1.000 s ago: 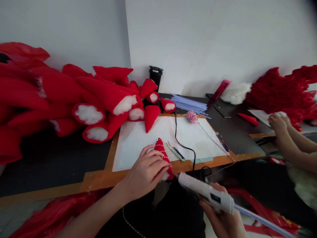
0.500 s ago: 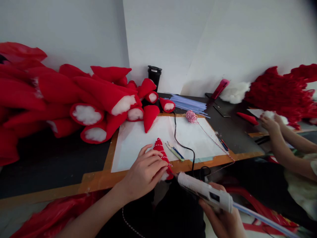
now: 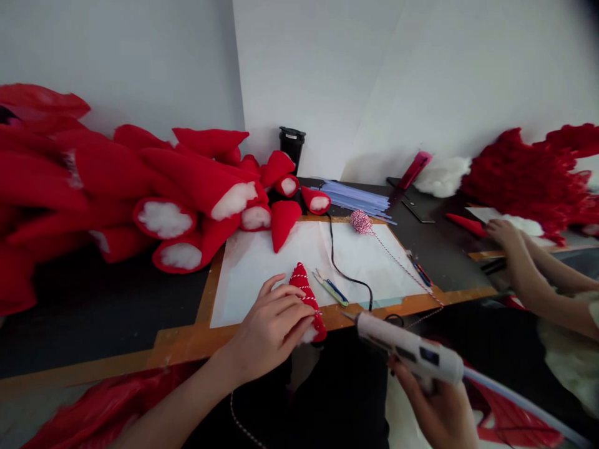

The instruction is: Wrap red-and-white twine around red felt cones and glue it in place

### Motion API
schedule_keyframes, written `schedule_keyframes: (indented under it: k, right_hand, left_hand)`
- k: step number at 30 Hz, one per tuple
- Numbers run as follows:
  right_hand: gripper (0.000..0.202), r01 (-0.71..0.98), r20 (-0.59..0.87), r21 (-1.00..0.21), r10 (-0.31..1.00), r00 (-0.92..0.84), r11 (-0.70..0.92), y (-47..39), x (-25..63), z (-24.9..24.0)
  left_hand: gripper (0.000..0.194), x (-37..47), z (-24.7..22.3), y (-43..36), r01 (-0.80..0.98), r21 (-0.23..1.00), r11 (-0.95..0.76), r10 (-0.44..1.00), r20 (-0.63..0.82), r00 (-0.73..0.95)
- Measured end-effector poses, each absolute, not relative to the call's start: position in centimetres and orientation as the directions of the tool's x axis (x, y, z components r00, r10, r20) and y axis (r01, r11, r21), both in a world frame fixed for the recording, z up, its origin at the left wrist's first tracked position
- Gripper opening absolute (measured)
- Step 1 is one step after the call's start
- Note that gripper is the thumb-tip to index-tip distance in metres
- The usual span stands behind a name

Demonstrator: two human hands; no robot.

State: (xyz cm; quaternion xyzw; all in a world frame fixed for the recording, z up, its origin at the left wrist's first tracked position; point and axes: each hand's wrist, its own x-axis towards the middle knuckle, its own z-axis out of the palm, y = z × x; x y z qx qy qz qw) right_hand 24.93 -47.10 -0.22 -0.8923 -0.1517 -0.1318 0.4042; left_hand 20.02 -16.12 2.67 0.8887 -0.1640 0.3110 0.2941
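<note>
A small red stuffed cone [image 3: 302,280], wound with red-and-white twine, lies at the table's front edge with white stuffing at its wide end. My left hand [image 3: 276,324] is closed over its side, fingertips pressed near the twine. My right hand [image 3: 435,399] grips a white glue gun [image 3: 412,346], a long glue stick running out of its back. The gun's nozzle points left and stands apart from the cone. Snips [image 3: 330,288] and a blue-handled tool lie just right of the cone. Part of the cone is hidden under my fingers.
Stuffed red cones [image 3: 182,181] are heaped at the left. A twine ball [image 3: 360,221], glue sticks [image 3: 358,198] and a black cup [image 3: 292,149] sit farther back. The black cord [image 3: 346,274] crosses the white sheet [image 3: 262,268]. At the right, another person's hands [image 3: 508,237] work beside white stuffing.
My right hand has drawn the glue gun right, away from the cone, so its nozzle no longer reaches it. My left hand stays almost in place on the cone.
</note>
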Motion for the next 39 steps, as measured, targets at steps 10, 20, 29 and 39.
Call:
schedule_keyframes:
  k: [10,20,29,39]
  right_hand:
    - [0.051,0.106,0.174,-0.512,0.017,0.985,-0.852,-44.3,33.7,-0.1]
    - [0.027,0.737,0.504,-0.595,0.565,0.653,-0.320,-37.0,24.3,1.0]
    - [0.017,0.663,0.516,-0.725,0.489,0.703,-0.188,-34.7,24.0,0.7]
    - [0.023,0.514,0.419,-0.853,0.466,0.779,-0.093,-34.1,24.1,1.0]
  left_hand:
    - [0.016,19.4,2.4,-16.0,-0.476,0.469,-0.744,-0.048,0.673,0.738]
    - [0.019,18.5,2.4,-16.3,-0.458,0.434,-0.776,-0.038,0.692,0.721]
    - [0.020,17.8,2.6,-18.6,-0.417,0.401,-0.816,0.035,0.754,0.656]
    - [0.019,16.7,-0.1,-20.2,-0.308,0.349,-0.885,0.144,0.834,0.533]
